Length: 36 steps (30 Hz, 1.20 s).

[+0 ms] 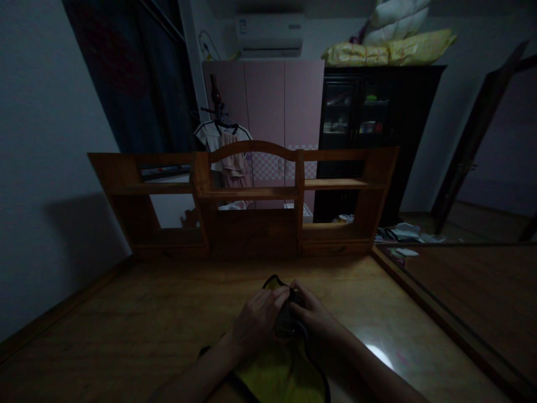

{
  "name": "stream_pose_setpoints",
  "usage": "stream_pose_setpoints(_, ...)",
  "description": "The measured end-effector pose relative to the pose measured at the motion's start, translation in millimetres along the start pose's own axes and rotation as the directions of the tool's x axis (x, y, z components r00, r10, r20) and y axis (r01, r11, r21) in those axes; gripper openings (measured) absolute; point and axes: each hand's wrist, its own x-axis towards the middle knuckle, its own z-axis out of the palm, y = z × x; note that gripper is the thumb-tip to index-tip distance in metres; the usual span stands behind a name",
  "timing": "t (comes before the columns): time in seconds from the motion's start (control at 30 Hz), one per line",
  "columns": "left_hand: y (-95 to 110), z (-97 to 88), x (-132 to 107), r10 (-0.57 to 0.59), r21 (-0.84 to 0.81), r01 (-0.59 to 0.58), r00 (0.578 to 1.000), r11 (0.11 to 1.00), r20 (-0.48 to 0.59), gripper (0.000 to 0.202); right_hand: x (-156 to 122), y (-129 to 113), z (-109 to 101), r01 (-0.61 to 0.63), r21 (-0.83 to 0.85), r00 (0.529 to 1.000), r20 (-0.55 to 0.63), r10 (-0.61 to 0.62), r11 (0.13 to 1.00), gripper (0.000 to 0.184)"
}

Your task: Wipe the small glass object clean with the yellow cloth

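A yellow cloth item with dark trim (279, 378) lies on the wooden desk (138, 319) in front of me. My left hand (255, 320) and my right hand (312, 320) meet over its far end, fingers curled and pinching a dark bunched part of the cloth (287, 323) between them. A dark loop of the trim (271, 281) sticks out just beyond my fingers. Both forearms come in from the bottom edge, and the room is dim.
A wooden desk hutch with open shelves (251, 193) stands at the back of the desk. A wall is on the left. Behind are a pink wardrobe (272, 101), hanging clothes (229, 151), a dark cabinet (369, 123) and a door (474, 140) on the right.
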Motion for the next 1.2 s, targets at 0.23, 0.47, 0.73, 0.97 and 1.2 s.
stream_pose_setpoints(0.23, 0.5, 0.1, 0.9, -0.045, -0.049, 0.043, 0.998, 0.998, -0.052, 0.077, 0.7, -3.1, -1.2, 0.053, -0.173, 0.993, -0.094, -0.07, 0.983, 0.024)
stream_pose_setpoints(0.47, 1.5, -2.7, 1.6, -0.054, -0.052, 0.05, 0.996, 0.997, -0.065, 0.083, 2.9, 0.6, -12.4, 0.09, -0.534, 0.977, -0.115, -0.178, 0.841, 0.014)
stream_pose_setpoints(0.73, 2.7, -0.3, 2.0, -0.172, -0.063, 0.167, 0.98, 0.984, -0.096, 0.081, -0.9, -12.4, -5.4, 0.144, -0.467, 0.985, -0.02, -0.173, 0.873, 0.028)
stream_pose_setpoints(0.97, -1.3, 3.1, -2.1, -0.207, -0.074, 0.202, 0.976, 0.977, -0.065, 0.083, 4.0, -11.1, -5.1, 0.093, -0.235, 0.995, -0.022, -0.101, 0.968, 0.031)
stream_pose_setpoints(1.2, 2.5, -0.2, -0.4, -0.134, -0.056, 0.131, 0.989, 0.99, -0.057, 0.08, 3.6, -20.5, -12.1, -0.154, 0.05, 0.975, 0.167, 0.144, 0.987, 0.032)
